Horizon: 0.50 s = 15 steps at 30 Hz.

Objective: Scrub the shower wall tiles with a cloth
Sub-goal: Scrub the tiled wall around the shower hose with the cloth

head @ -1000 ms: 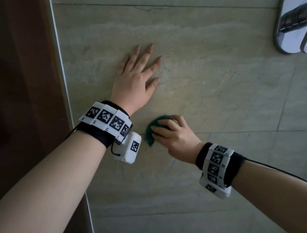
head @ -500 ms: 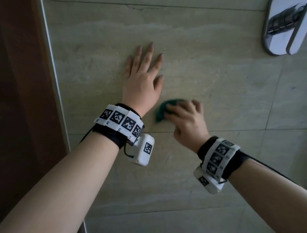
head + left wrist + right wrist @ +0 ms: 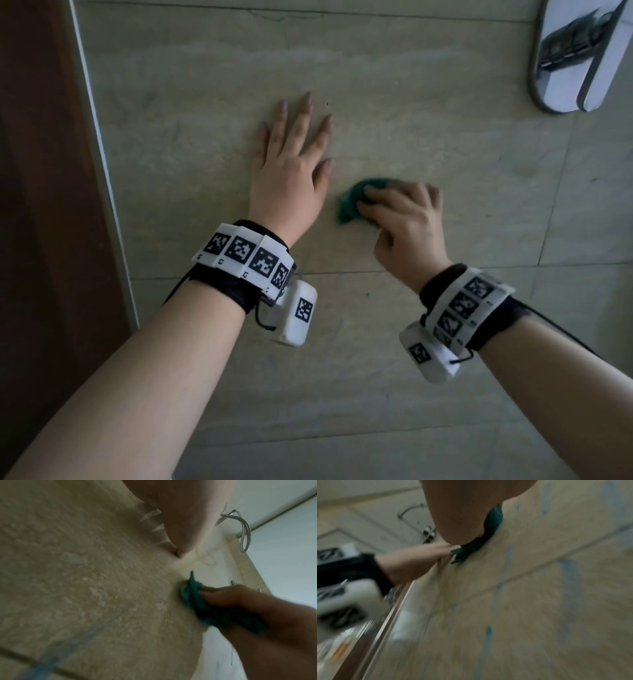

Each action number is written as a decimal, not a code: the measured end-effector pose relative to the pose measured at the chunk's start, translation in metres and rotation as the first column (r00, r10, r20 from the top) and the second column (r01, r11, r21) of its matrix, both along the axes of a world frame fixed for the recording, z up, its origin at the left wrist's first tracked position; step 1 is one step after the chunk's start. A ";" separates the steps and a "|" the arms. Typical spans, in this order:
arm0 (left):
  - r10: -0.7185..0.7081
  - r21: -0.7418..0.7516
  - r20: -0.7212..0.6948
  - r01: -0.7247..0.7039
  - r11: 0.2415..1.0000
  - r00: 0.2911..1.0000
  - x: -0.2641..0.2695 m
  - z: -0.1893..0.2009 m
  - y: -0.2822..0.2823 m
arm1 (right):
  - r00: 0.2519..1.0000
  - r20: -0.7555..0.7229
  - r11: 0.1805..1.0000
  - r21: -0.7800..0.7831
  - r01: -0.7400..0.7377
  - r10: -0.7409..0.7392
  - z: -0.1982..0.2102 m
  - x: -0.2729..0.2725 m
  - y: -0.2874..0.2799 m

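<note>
The left hand (image 3: 291,171) lies flat against the beige wall tiles (image 3: 428,144), its fingers (image 3: 301,113) straight and slightly spread, pointing up the wall, with the palm on the tile and nothing in its grasp. Just to its right and a little lower, the right hand (image 3: 407,226) presses a bunched green cloth (image 3: 352,202) against the same tile. Its fingers (image 3: 380,197) are curled over the top of the cloth, which sticks out past the fingertips toward the left hand's thumb; hand and cloth are blurred in the head view. From the left wrist view the cloth (image 3: 193,596) shows as a dark teal wad squeezed between the right hand's fingers (image 3: 221,596) and the tile, one corner sticking up free. The right wrist view shows the cloth (image 3: 493,519) wedged under the hand against the wall, with a loose end hanging down just beside the left hand's thumb.

Both wrists carry black straps with white marker bands (image 3: 245,255) and a small white camera box below each. A horizontal grout line (image 3: 342,272) runs under both hands. Faint blue streaks (image 3: 506,558) run down the tiles in the right wrist view. A chrome shower fitting (image 3: 579,58) is fixed to the wall at the upper right, well apart from the hands. At the left a pale metal strip (image 3: 102,164) edges the tiled wall, with a dark brown wooden panel (image 3: 41,205) beyond it. A shower hose (image 3: 245,532) hangs in the distance in the left wrist view.
</note>
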<state>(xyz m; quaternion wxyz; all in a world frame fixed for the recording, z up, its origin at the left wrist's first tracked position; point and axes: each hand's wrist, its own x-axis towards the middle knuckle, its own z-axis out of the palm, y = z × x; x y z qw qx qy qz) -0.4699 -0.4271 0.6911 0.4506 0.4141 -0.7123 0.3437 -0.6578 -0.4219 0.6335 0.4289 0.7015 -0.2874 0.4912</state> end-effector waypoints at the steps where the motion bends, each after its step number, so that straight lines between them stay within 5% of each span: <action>1: 0.003 0.000 -0.001 -0.003 1.000 1.000 0.000 0.000 0.000 | 0.997 -0.078 1.000 0.014 -0.013 0.014 -0.013 0.000 0.000; 5: 0.001 0.004 -0.002 -0.001 1.000 1.000 -0.001 0.000 0.001 | 0.907 -0.418 0.995 0.098 0.000 0.041 -0.046 -0.002 0.002; 8: -0.003 0.018 -0.001 0.003 1.000 1.000 -0.003 0.000 0.003 | 0.783 -0.622 0.996 0.086 0.032 0.029 -0.027 -0.013 0.003; 10: -0.003 0.021 -0.006 0.003 1.000 1.000 -0.004 0.000 0.004 | 0.849 -0.526 0.997 0.076 -0.006 0.045 0.004 -0.025 0.003; 12: -0.013 0.021 -0.020 0.013 1.000 1.000 -0.006 -0.001 0.005 | 0.970 -0.237 0.997 0.066 -0.033 0.048 0.035 -0.040 0.005; 15: -0.013 0.033 -0.008 0.014 0.999 1.000 -0.013 0.001 0.007 | 0.985 0.172 0.997 0.078 -0.028 0.014 0.056 -0.054 0.005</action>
